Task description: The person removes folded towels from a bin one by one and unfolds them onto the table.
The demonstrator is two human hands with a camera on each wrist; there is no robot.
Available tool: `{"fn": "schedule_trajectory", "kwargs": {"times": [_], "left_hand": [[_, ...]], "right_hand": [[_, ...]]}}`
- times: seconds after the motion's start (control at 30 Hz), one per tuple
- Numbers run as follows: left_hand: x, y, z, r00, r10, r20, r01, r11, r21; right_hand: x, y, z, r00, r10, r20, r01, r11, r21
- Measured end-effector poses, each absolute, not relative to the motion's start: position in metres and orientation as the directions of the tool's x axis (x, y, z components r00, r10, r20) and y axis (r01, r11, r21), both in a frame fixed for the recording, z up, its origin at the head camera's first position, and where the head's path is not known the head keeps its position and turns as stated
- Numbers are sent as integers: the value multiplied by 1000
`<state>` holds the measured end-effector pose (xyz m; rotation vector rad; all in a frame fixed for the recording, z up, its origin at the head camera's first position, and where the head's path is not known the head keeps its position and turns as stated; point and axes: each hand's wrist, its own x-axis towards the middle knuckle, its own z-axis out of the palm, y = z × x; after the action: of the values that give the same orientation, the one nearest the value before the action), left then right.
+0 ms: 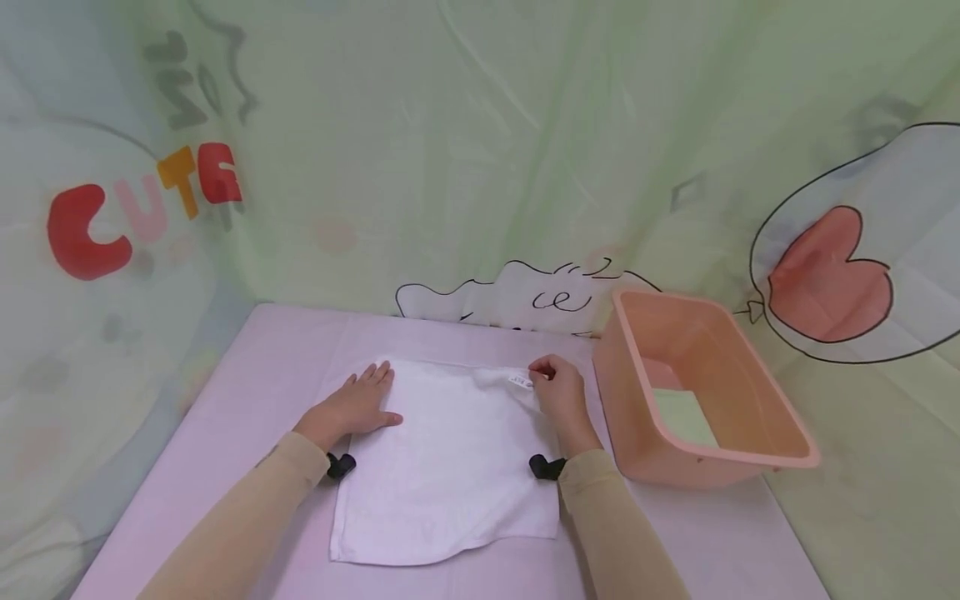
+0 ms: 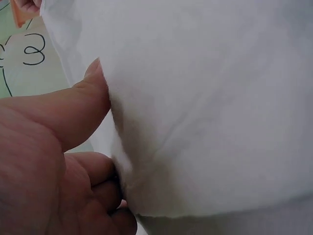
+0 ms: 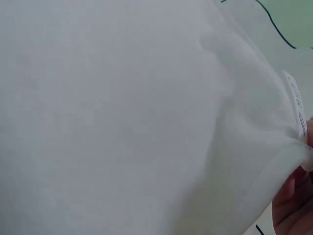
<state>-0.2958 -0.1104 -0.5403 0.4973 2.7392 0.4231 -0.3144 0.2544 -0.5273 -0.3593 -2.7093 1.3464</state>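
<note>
A white towel (image 1: 442,467) lies spread on the table in the head view, its near edge wavy and its right side lifted in soft folds. My left hand (image 1: 356,404) rests at the towel's far left corner, fingers spread and thumb lying on the cloth. At the far right corner my right hand (image 1: 562,400) pinches the towel beside a small printed white label (image 1: 521,382). Cloth fills most of the right wrist view, where the label (image 3: 296,105) stands by the fingertips. The left wrist view shows the thumb (image 2: 88,107) along the towel's edge.
To the right stands an orange plastic bin (image 1: 630,400) with a pale green folded cloth (image 1: 682,417) and something pink (image 1: 660,373) inside. A lilac cover (image 1: 292,350) is on the table. Printed curtains (image 1: 375,167) hang behind and at both sides.
</note>
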Motion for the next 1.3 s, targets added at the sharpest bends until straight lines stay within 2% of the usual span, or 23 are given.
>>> {"fn": "schedule_trajectory", "kwargs": {"times": [0.33, 0.67, 0.87, 1.03, 1.17, 1.3], "left_hand": [[-301, -109, -538, -874, 395, -285, 290, 892, 347], [-304, -106, -542, -870, 407, -279, 301, 886, 353], [-304, -107, -539, -874, 397, -281, 295, 892, 343], [-304, -108, -539, -879, 391, -273, 290, 892, 347], [-298, -103, -541, -882, 405, -241, 307, 882, 358], [-288, -86, -541, -882, 427, -199, 354, 879, 318]], "right_hand": [[-334, 260, -534, -940, 336, -59, 215, 450, -867], [-342, 271, -550, -942, 329, 66, 137, 559, -818], [-336, 264, -540, -945, 303, 122, 89, 601, -794], [-323, 254, -524, -975, 188, 120, 36, 666, -745], [-308, 243, -518, -994, 21, 106, -53, 758, -650], [-290, 227, -517, -982, -170, 77, -185, 827, -530]]}}
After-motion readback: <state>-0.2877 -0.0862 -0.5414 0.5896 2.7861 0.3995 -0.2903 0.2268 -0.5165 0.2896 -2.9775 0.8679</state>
